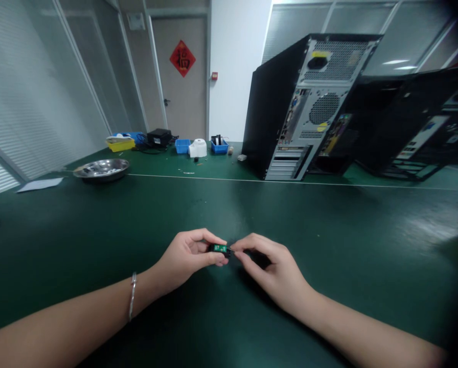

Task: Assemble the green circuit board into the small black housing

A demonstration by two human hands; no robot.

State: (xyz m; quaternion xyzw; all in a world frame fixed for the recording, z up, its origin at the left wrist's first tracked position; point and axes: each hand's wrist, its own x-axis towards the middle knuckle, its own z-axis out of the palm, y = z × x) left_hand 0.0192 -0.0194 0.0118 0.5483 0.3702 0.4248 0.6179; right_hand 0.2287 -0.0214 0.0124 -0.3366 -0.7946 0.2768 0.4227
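My left hand (pixel 185 258) pinches a small black part with a green circuit board (pixel 219 249) between thumb and fingers, just above the dark green table mat (pixel 221 204). A thin bracelet circles that wrist. My right hand (pixel 273 268) meets the part from the right, with thumb and forefinger pinched at its end. What those fingertips grip there is too small to make out. Both hands hover near the table's front middle.
A black computer tower (pixel 290 107) stands at the back right with its rear panel facing me, and further open cases (pixel 405 128) lie to its right. A metal bowl (pixel 101 169) and white paper (pixel 40 184) sit at the left. Blue bins (pixel 219 146), a yellow tray (pixel 120 145) and a white object (pixel 197 148) line the far edge.
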